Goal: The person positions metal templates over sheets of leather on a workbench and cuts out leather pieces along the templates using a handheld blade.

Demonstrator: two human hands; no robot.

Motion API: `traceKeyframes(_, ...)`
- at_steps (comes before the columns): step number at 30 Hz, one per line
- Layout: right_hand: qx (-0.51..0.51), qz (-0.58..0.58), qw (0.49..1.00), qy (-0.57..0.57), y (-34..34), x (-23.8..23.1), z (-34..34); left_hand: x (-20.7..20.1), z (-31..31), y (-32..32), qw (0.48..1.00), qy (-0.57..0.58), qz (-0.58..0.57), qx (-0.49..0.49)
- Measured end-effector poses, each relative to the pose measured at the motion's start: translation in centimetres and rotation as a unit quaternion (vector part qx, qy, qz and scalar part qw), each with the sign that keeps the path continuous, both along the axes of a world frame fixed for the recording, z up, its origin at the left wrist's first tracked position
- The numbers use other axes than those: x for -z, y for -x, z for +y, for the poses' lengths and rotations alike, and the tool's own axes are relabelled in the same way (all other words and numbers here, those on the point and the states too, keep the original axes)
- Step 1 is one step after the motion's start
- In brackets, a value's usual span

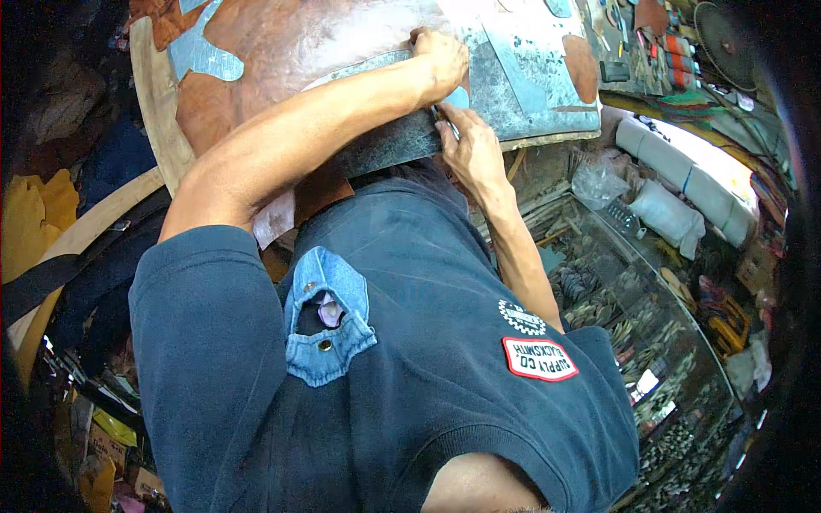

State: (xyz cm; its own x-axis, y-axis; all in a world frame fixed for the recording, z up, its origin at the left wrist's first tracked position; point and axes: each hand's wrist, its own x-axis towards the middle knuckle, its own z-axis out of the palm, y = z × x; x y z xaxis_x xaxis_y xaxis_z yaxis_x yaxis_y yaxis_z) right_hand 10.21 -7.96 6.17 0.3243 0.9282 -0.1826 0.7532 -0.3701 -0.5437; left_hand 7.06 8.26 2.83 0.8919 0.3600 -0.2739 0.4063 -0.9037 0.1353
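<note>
A wide sheet of brown leather [282, 51] is seen spread across the surface [158, 103], its rounded wooden edge showing at the left, so that the hide lies flat for work. On the leather, a curved grey metal template [380, 141] is laid, with a second flat grey plate [530, 85] beside it toward the right; the curved piece appears to be pinned in place so that it does not slip, though this is a judgement from the pose alone. The left hand [440, 60] is pressed down on the upper edge of the template, fingers curled and knuckles up, the grip closed against the metal rather than wrapped around anything. The right hand [470, 145] is held just below it, at the template's lower edge, its grip pinched shut on a small thin tool [446, 120]; the tool's kind cannot be told, as most of it is hidden by the fingers. The two hands are nearly touching. White rolls of material [684, 184] are stacked to the right, near a glass-topped case of small hardware [633, 316] below them.
</note>
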Motion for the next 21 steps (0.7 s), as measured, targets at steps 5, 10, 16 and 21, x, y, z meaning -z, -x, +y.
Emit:
traceKeyframes(5, 0.0, 0.01, 1.0, -0.005, -0.1, -0.1, -1.6, 0.3, -0.6, 0.8, 0.999, -0.049, -0.015, 0.016)
traceKeyframes(10, -0.011, 0.014, 1.0, 0.005, -0.5, 0.2, -2.5, -0.3, -0.8, 1.2, 0.998, -0.057, -0.014, 0.011)
traceKeyframes(16, -0.012, 0.056, 0.997, 0.044, -1.0, 0.1, -3.0, -0.7, -1.1, 1.6, 0.997, -0.072, -0.021, 0.012)
traceKeyframes(21, -0.008, 0.085, 0.995, 0.049, -1.2, 0.0, -3.2, -0.8, -1.2, 1.6, 0.997, -0.069, -0.016, 0.009)
